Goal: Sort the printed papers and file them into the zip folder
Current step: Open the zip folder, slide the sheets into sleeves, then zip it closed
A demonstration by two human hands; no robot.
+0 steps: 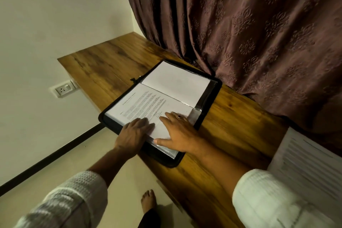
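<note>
In the head view, much is cut off or hard to read. The print on the printed page [148, 105] in the near half of the zip folder [209, 105] is too small and blurred to be made out. A further stack of printed papers [303, 155] is cropped by the right edge of the frame, and its lines of text are smeared. The near corner of the folder's clear sleeves is partly covered by the right hand [177, 135], and the folder's near left edge is hidden under the left hand [134, 134]. A dark zip pull [134, 79] is seen at the folder's far left side, though its detail cannot be told. Both arms are cut off at the bottom of the frame, where only white textured sleeves [74, 196] are shown, and a bare foot [148, 200] is glimpsed on the floor below the surface's edge.

The zip folder is laid open flat on the wooden surface [103, 65], near the patterned curtain [240, 24]; a blank sheet [175, 81] is held in its far half, and the printed page in its near half.

The left hand is placed palm down, fingers together and extended, on the near left part of the printed page. The right hand is spread flat beside it, fingers apart, thumb stretched along the sleeve's near edge; a ring [179, 116] is worn on one finger. Neither grip is closed on anything: both hands are pressed open against the page.

A wall socket [63, 89] is seen below the surface on the left.
</note>
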